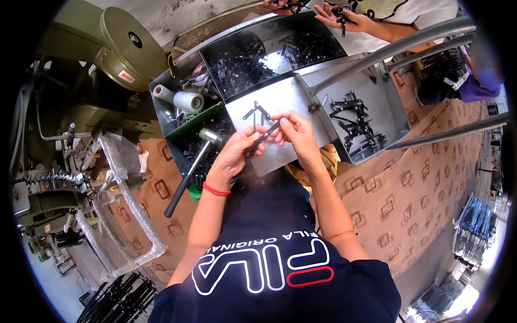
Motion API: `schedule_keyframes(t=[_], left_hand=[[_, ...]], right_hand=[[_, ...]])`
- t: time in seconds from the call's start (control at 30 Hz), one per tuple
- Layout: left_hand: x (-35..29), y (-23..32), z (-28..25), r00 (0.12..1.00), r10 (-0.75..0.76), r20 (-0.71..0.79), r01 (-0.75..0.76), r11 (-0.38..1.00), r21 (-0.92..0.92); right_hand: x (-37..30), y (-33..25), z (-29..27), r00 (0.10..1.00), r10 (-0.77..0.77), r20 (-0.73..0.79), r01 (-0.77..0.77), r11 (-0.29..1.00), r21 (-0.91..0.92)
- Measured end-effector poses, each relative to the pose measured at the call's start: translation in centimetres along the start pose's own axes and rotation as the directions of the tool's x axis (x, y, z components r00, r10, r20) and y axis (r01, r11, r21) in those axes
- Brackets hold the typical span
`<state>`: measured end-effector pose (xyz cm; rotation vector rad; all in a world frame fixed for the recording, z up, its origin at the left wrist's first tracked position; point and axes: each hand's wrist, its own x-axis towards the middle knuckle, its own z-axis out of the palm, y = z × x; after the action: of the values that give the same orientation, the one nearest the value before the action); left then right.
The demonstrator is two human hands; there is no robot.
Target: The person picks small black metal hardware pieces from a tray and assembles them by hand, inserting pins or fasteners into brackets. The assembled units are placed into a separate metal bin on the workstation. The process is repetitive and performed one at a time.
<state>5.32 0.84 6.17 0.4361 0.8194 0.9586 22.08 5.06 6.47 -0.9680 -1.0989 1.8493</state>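
Black link bar (273,129) is being pinched by the left hand (239,149) and right hand (299,137), fingertips near each other over the steel plate (293,102); a jointed linkage (257,111) is lying there, others (355,124) are filling the grey tray (396,110), plenty of loose parts (234,70) are remaining; batch is seemingly midway.

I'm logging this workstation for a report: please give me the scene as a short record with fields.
Left hand: holds slim black part; red bracelet on wrist
Right hand: fingers on the same part
Metal plate: angled black piece beyond the hands
Hammer: over green-edged bin, left
Right tray: black parts
Co-worker's hands: top edge, with black pieces
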Motion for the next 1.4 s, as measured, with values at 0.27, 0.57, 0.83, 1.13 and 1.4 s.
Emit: schedule_keyframes(t=[0.27,0.57,0.83,1.13,1.4], left_hand=[[-0.1,-0.2,-1.1,1.0,0.02,-0.006,-0.02,1.0,0.001],[-0.1,-0.1,-2.7,0.992,0.073,-0.107,-0.091,0.98,-0.177],[0.3,-0.6,-4.2,0.98,0.087,-0.181,-0.122,0.974,-0.192],[0.7,-1.2,-2.2,0.977,0.071,-0.2,-0.066,0.997,0.029],[1.1,-0.9,-0.3,0.975,0.116,-0.19,-0.084,0.982,0.168]], right_hand=[[0.9,0.4,0.0,0.988,-0.092,-0.124,0.061,0.969,-0.238],[-0.5,3.7,-0.3,0.946,-0.313,-0.084,0.075,0.464,-0.883],[-0.8,4.0,0.4,0.953,-0.294,-0.069,0.077,0.461,-0.884],[0.1,3.8,-1.6,0.981,-0.003,-0.196,-0.058,0.951,-0.305],[-0.3,1.3,-1.1,0.973,0.215,-0.086,-0.222,0.971,-0.086]])
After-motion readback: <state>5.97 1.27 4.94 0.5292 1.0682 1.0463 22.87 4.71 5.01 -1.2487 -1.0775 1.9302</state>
